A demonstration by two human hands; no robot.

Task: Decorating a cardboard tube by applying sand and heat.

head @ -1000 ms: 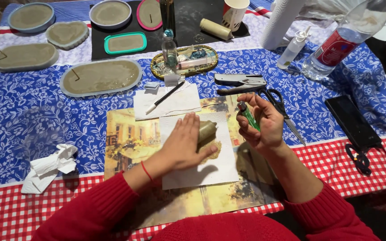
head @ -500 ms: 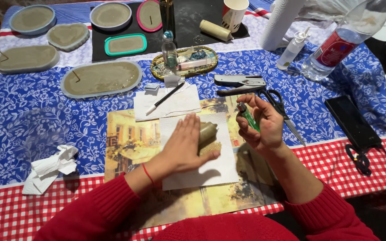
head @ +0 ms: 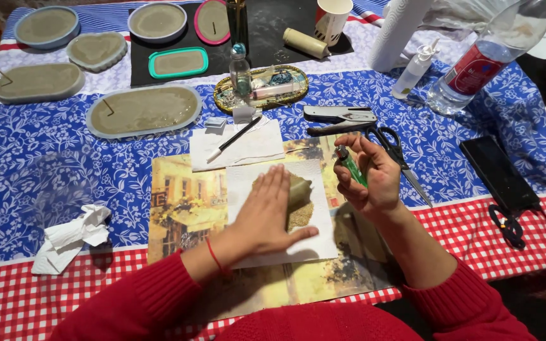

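- While the left hand (head: pixel 266 211) lies flat, fingers together, on a greenish oval piece (head: pixel 299 188), that piece rests on a white napkin (head: pixel 248 183) over a picture print (head: pixel 178 208).
- Right hand (head: pixel 368 177) is closed around a green lighter (head: pixel 351 167), held upright beside black scissors (head: pixel 394 146).

My one head-worn view looks steeply down and forward across the surface (head: pixel 45 158), close above both my forearms.
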